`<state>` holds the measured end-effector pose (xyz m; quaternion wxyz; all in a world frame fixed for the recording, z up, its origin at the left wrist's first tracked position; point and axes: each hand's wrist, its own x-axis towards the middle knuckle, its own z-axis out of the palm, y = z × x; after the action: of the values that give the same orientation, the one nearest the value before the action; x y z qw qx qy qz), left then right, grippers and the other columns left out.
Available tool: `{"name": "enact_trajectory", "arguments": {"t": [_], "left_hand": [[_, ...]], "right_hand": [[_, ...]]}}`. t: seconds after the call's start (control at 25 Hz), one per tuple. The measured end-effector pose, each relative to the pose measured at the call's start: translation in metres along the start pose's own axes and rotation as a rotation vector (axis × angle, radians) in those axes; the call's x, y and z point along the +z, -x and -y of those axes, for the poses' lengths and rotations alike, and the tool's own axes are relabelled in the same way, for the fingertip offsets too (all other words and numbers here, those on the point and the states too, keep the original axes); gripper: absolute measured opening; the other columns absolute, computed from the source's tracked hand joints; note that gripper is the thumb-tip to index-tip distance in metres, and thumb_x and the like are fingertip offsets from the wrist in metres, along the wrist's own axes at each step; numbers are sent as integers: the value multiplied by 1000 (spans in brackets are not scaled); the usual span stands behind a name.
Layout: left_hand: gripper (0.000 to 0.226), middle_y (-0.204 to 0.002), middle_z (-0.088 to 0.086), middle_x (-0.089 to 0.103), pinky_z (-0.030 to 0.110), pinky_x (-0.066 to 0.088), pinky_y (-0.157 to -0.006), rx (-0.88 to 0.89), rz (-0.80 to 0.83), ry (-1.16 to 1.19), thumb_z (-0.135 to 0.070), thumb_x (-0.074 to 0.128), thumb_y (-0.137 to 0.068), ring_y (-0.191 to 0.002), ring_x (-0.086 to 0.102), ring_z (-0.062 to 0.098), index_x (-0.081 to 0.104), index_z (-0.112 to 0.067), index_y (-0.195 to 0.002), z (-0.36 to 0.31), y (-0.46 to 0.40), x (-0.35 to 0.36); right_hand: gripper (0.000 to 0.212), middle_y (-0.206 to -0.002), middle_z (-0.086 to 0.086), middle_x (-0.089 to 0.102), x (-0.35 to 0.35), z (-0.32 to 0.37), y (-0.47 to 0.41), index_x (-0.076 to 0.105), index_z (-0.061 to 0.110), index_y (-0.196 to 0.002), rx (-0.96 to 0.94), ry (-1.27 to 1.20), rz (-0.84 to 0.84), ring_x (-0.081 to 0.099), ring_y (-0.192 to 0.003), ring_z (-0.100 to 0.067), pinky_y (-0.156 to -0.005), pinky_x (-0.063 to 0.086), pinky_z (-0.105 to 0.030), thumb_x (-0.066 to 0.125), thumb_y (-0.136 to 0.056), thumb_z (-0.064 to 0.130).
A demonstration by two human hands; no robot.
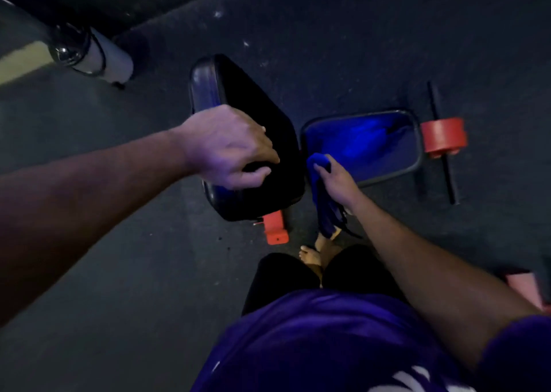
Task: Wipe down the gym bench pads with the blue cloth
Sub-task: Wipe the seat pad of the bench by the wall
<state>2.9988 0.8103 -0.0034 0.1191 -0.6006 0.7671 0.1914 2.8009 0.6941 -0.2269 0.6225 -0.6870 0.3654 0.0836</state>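
Observation:
The black back pad [262,195] of the gym bench lies below me, tilted up. The smaller seat pad [372,144] sits to its right, shining blue under the light. My left hand [229,147] rests on the back pad, fingers spread and lightly bent over its surface. My right hand [337,180] grips the blue cloth [323,195] at the gap between the two pads, and the cloth hangs down from my fist toward the floor.
Red foam rollers [444,136] on a black bar stand past the seat pad. A red frame bracket [275,227] juts out under the back pad. My bare feet [313,257] stand on the dark rubber floor. A white cylinder [101,54] lies at the upper left.

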Motion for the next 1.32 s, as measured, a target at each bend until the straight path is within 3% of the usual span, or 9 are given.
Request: {"name": "enact_trajectory", "arguments": {"t": [0.16,0.32,0.44,0.56,0.64,0.84,1.04,1.2,1.32], "left_hand": [[62,-114,-2,75,42,44,-110,-126,-25,-126,-51,27,-89,-111,68,23,74,-23,-118,-13,1,-3],[74,-121,-4,73,40,26,-118,-359,-125,-137,-65,19,-86,-119,64,17,73,-28,-122,-34,10,9],[79,-128,-4,70,41,15,-119,-587,-286,29,-73,13,-89,-129,57,16,69,-32,-126,-68,3,20],[78,-137,-6,65,41,1,-123,-743,-343,137,-76,15,-88,-138,50,14,66,-33,-130,-97,-1,29],[78,-142,-5,62,42,-7,-124,-853,-377,154,-75,20,-87,-141,47,16,65,-31,-132,-114,-4,35],[70,-140,9,62,56,9,-123,-1059,-590,331,-62,37,-86,-137,53,27,68,-18,-130,-182,-55,55],[48,-152,0,49,57,14,-123,-1249,-546,792,-44,58,-99,-142,43,20,55,-25,-143,-272,-155,63],[51,-156,-4,42,50,15,-125,-1304,-486,871,-44,56,-100,-145,38,17,48,-27,-148,-297,-201,63],[52,-154,-3,43,51,25,-122,-1373,-499,937,-46,56,-100,-143,41,18,48,-27,-147,-296,-211,76]], "right_hand": [[35,-118,2,56,-37,31,67,51,14,-136,-48,100,-57,49,-111,-10,-86,33,-15,49,-104,27],[35,-112,4,54,-72,46,130,52,18,-135,-160,214,-27,48,-108,-9,-80,29,-13,51,-102,30],[26,-110,12,59,-106,44,171,57,28,-127,-194,242,-48,52,-107,-3,-80,33,-13,52,-102,30],[17,-104,27,62,-138,35,198,56,46,-107,-209,221,-95,57,-107,0,-82,36,-6,53,-101,30],[19,-103,30,59,-160,33,209,53,48,-104,-199,192,-109,55,-104,1,-82,36,-11,52,-102,30],[17,-102,25,59,-234,12,208,54,42,-116,-200,200,-92,55,-97,2,-83,34,-18,51,-101,34],[35,-120,4,66,-322,-24,197,58,27,-130,-203,267,-55,59,-114,-14,-94,41,-29,53,-98,42],[37,-122,5,64,-366,-35,176,56,29,-132,-196,379,46,56,-114,-14,-92,39,-29,50,-99,44],[37,-118,3,65,-378,-25,144,55,33,-131,-194,467,129,59,-111,-17,-90,43,-32,49,-98,48]]}}
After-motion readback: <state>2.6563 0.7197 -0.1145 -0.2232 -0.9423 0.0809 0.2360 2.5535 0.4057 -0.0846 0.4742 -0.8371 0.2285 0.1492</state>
